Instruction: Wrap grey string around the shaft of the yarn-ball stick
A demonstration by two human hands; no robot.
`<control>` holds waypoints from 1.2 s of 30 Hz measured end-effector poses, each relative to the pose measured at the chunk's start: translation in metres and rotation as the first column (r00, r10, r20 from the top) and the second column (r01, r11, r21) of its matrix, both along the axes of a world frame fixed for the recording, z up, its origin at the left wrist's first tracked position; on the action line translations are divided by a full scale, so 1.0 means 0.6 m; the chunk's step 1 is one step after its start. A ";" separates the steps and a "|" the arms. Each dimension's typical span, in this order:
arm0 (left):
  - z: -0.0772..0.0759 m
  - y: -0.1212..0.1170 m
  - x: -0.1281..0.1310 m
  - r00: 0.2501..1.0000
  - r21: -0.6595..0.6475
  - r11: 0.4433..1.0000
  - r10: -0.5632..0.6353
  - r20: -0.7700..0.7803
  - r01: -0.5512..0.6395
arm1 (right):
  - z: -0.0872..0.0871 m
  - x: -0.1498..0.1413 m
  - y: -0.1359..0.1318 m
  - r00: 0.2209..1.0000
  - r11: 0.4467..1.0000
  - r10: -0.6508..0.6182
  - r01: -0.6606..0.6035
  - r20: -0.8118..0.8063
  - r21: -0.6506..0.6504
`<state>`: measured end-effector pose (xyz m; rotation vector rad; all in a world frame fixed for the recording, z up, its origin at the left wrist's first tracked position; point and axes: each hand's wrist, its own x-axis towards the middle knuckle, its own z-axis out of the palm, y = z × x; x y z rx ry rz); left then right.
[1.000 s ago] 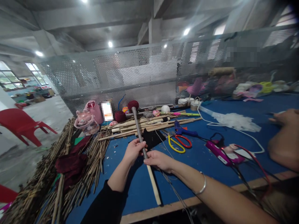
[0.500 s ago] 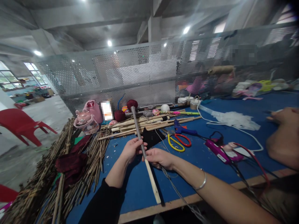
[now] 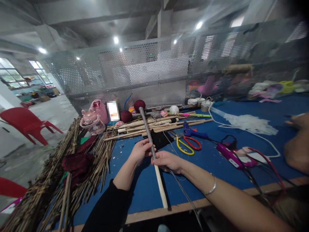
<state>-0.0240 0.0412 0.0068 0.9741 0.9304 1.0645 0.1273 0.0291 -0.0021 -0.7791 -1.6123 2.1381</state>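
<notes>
Both my hands hold one long stick (image 3: 160, 183) over the blue table (image 3: 145, 193). The stick's far part is wound in grey yarn and ends in a dark red yarn ball (image 3: 139, 105); its near part is bare pale wood reaching the table's front edge. My left hand (image 3: 140, 150) is wrapped round the wound part. My right hand (image 3: 167, 160) pinches the stick just below, where the winding ends, and a thin grey yarn strand (image 3: 183, 191) trails from it toward me.
Bundles of thin brown sticks (image 3: 72, 180) with dark red cloth (image 3: 76, 162) lie at left. Behind are a pink jug (image 3: 95, 117), wooden rods (image 3: 156, 125), scissors (image 3: 187, 145), a blue glue gun (image 3: 193, 132), a purple tool (image 3: 231, 156) with cables. Another person's arm (image 3: 296, 145) rests at right.
My hands and the stick stay almost where they were on the table; the view has shifted slightly. My right hand's fingers have moved a little along the stick at the winding's edge.
</notes>
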 end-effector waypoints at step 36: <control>-0.014 0.007 -0.004 1.000 0.001 1.000 0.029 0.010 -0.029 | 0.001 -0.001 0.003 0.997 0.985 -0.064 0.070 0.041 -0.160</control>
